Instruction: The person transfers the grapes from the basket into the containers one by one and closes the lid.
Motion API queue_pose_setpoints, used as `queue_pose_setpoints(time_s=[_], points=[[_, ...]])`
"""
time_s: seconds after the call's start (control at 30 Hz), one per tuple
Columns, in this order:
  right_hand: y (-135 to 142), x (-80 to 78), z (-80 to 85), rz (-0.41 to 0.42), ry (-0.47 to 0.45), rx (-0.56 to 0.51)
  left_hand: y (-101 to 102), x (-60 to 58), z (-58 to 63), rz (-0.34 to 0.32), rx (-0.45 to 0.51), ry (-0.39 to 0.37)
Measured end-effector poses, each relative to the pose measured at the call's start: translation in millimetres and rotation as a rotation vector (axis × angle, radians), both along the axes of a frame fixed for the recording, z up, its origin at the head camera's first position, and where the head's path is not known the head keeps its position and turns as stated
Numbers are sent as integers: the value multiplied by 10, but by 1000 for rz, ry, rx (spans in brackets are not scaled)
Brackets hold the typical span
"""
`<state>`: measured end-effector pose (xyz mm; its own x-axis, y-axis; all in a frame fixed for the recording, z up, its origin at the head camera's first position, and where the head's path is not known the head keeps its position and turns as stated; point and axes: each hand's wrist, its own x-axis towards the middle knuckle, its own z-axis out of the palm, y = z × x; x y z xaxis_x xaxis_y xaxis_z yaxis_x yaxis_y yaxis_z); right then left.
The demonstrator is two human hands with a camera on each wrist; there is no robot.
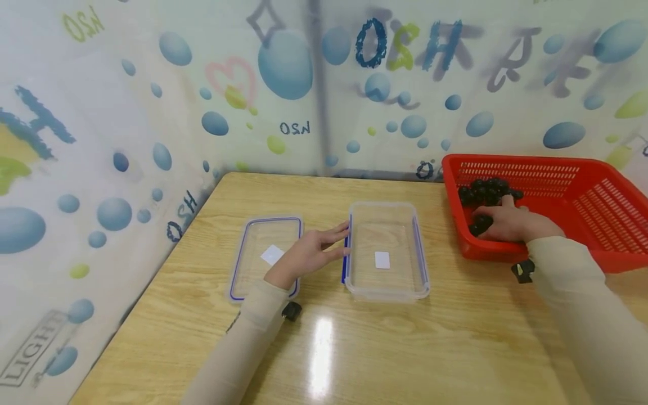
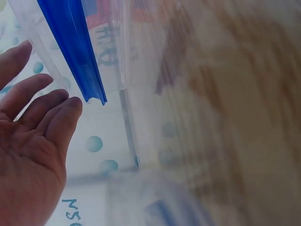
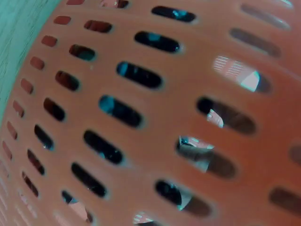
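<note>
My left hand (image 1: 316, 253) reaches to the left side of a clear plastic food container (image 1: 387, 287). Its fingers are extended and meet or nearly meet the blue latch (image 2: 75, 52); the left wrist view shows the palm and loosely spread fingers beside it. The container's clear lid (image 1: 253, 256), edged in blue, lies under and left of that forearm. Inside the red plastic basket (image 1: 531, 160), my right hand (image 1: 508, 222) holds part of a bunch of black grapes (image 1: 486, 191), thumb and index finger about it. Its other fingers are hidden.
Basket and containers stand on a wooden table (image 1: 405, 349), before a wall (image 1: 344, 101) printed with bubbles. White labels mark the container and lid. In the right wrist view, the slotted basket wall (image 3: 164, 108) fills the frame, dark grapes showing through.
</note>
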<state>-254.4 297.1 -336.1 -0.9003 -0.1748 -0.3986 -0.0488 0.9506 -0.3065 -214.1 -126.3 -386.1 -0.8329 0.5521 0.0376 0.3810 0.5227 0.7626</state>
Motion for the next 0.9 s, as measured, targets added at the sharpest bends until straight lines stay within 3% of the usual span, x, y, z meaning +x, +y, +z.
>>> queue_pose_setpoints(time_s=[0.5,0.9], points=[[103,-25,-17,48,161,-39,6,-13,-12,-11,-14,22],[215,91,147,29,291,-59,-2,-3,1,-4,-16,14]])
